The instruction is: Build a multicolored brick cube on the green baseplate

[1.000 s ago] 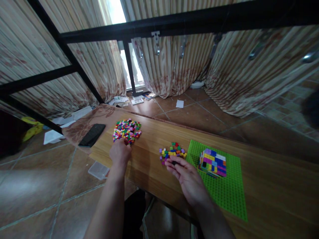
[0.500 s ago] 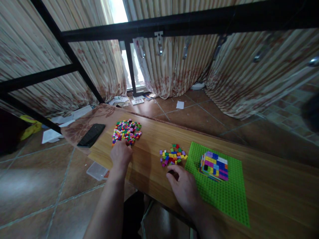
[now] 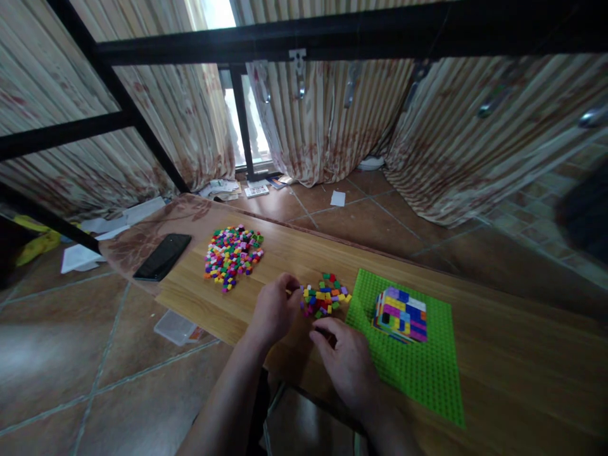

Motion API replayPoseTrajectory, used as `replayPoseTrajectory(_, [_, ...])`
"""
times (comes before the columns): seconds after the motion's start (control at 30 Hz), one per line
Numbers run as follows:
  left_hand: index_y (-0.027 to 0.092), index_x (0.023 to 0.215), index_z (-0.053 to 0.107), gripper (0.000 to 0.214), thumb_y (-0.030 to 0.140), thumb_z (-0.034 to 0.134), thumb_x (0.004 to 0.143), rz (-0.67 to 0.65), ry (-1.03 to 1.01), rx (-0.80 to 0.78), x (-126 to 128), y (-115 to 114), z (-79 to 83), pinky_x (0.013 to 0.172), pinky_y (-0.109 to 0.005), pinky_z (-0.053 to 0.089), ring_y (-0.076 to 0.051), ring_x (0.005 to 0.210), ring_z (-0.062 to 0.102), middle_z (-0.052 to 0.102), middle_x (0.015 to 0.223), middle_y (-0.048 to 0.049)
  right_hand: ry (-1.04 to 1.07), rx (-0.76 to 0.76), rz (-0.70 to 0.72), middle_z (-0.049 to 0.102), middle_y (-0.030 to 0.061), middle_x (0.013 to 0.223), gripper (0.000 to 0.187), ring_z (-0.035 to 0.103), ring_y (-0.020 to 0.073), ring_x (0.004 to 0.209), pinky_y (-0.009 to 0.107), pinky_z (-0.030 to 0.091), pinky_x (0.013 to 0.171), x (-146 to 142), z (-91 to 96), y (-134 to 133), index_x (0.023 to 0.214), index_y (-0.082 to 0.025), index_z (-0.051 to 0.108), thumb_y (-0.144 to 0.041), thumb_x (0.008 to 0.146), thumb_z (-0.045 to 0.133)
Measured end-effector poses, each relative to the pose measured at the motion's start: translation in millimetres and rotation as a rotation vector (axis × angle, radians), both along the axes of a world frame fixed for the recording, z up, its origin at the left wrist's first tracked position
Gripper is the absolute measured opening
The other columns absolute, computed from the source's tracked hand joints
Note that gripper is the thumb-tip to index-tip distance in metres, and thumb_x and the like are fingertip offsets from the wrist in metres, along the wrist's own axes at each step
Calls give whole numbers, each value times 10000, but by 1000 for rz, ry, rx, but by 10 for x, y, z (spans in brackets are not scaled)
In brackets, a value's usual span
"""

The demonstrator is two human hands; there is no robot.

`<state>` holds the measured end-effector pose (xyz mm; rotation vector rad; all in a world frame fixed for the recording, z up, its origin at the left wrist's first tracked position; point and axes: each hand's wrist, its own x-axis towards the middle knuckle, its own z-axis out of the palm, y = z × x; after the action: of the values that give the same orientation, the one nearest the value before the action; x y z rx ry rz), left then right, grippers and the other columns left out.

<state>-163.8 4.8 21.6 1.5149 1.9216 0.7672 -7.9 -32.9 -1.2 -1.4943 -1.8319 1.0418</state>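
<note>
Now, largest first: long wooden bench (image 3: 294, 253) slanting from left middle of the frame to lower right, as half a second ago. On its right part, green baseplate (image 3: 427, 373), flat, in the same spot on the wood as before.

Right hand (image 3: 344, 361) at lower centre, palm down, just below the small pile of bricks (image 3: 325, 297), barely moved. Fingers bent, thumb and forefinger drawn close around something dark; too shadowed to tell whether gripped.

Left hand (image 3: 274, 310) greatly shifted. A moment ago at the near edge of the large pile of bricks (image 3: 232, 256) at left centre. Now well apart from it, brought rightwards to the centre, curled fingers against the left edge of the small pile of bricks. Cannot tell whether closed on a brick.

Large pile of bricks clear of the hand, spread unchanged. Dark phone (image 3: 162, 256) left of that pile, flat, not moved. Multicoloured block build (image 3: 400, 315) on the upper part of the baseplate, same as before. Small pile of bricks between the left hand and the baseplate, just above the right fingertips, much as earlier.
</note>
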Motion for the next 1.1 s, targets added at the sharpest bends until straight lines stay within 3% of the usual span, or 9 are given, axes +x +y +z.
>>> replayPoseTrajectory(0.2, [181,930,720,193,212,574,807,-35,-96,25,-55,1,-63,603,-213,428,-128,668,600,685,724,-7,46,38,-108,764,65,961,259,712,247,869,386,532,801,199,6,61,997,-228,724,-298,846,526])
replayPoseTrajectory(0.43, [154,930,715,238,139,543,766,-137,-278,35,25,-11,-195,665,-227,477,-136,692,624,710,754,-21,-19,33,-118,764,83,943,328,720,258,844,397,544,762,234,8,75,1043,-212,711,-310,840,474])
replayPoseTrajectory(0.57, [159,944,721,243,169,533,792,-152,-239,37,-5,-9,-143,647,-227,473,-137,671,615,707,735,-19,-32,15,-153,765,95,924,337,724,266,819,398,540,744,252,51,74,1033,-204,715,-337,822,489])
replayPoseTrajectory(0.8, [151,1021,734,288,176,529,820,-11,-115,37,-111,9,30,682,-237,478,-154,716,635,730,791,-44,104,7,-292,752,79,808,330,707,239,730,330,533,645,367,106,48,946,-209,722,-463,780,593])
replayPoseTrajectory(1.1, [156,956,743,256,128,526,822,-47,96,-12,-40,-12,62,723,-255,469,-161,745,654,739,824,-56,79,3,-263,735,63,815,299,691,234,747,363,519,718,354,55,51,926,-209,718,-428,770,589])
